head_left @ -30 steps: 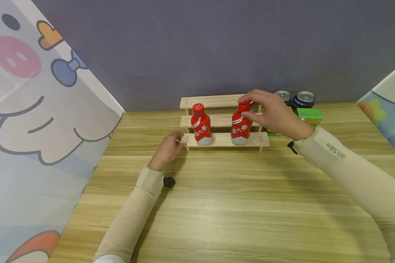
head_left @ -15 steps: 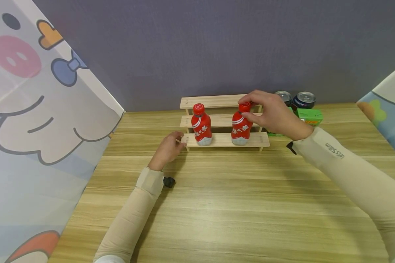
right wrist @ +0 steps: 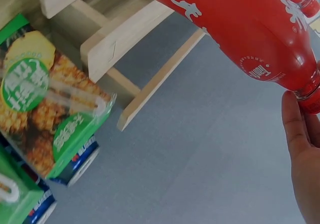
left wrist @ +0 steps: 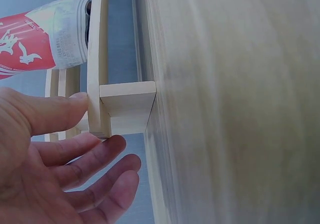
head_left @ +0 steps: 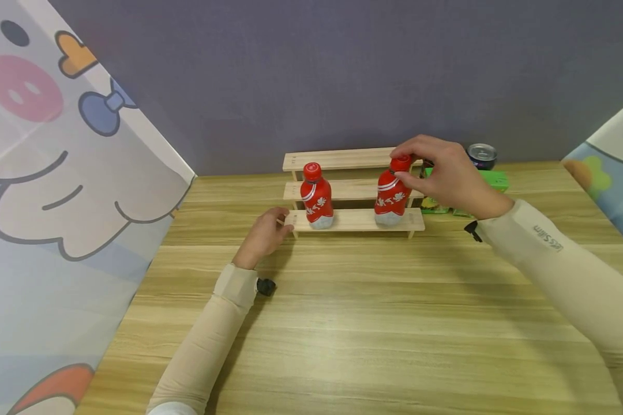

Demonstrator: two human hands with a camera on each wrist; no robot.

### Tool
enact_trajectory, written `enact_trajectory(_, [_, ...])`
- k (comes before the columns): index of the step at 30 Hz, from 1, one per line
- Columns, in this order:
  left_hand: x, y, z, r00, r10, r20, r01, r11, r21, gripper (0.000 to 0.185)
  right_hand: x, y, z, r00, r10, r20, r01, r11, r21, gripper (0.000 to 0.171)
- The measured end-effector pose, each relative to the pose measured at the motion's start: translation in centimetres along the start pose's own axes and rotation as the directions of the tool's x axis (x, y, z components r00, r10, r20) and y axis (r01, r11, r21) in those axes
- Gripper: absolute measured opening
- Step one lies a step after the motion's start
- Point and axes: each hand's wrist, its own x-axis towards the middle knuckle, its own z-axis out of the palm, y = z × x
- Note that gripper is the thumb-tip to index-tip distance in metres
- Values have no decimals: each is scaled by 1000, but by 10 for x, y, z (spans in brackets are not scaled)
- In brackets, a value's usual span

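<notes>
A three-tier wooden rack (head_left: pixel 345 219) stands by the back wall. My left hand (head_left: pixel 263 235) is at the left end of its lowest tier. In the left wrist view, the thumb lies on the board's top and fingertips touch its end, pinching the corner. A red bottle (head_left: pixel 316 202) stands upright on that tier's left part. My right hand (head_left: pixel 449 173) pinches the red cap of a second red bottle (head_left: pixel 391 199) between thumb and fingers. That bottle leans slightly at the tier's right part; whether its base touches the board I cannot tell.
Right of the rack stand green drink cartons with pineapple pictures (right wrist: pixel 45 98) and dark blue cans (head_left: pixel 481 154), partly hidden by my right hand. Behind rises a grey wall (head_left: pixel 342 75). A cartoon-printed panel (head_left: pixel 83 190) borders the wooden table (head_left: pixel 332 323) on the left.
My right hand has moved right along the lowest tier, taking the second bottle with it, now slightly tilted. The left hand and the other bottle have stayed in place.
</notes>
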Motion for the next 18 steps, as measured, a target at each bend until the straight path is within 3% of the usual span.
enact_trajectory(18, [2, -3, 1, 1000, -14, 18, 14, 1000, -1, 43, -21, 6, -30, 998, 56, 9, -55, 991, -121, 33])
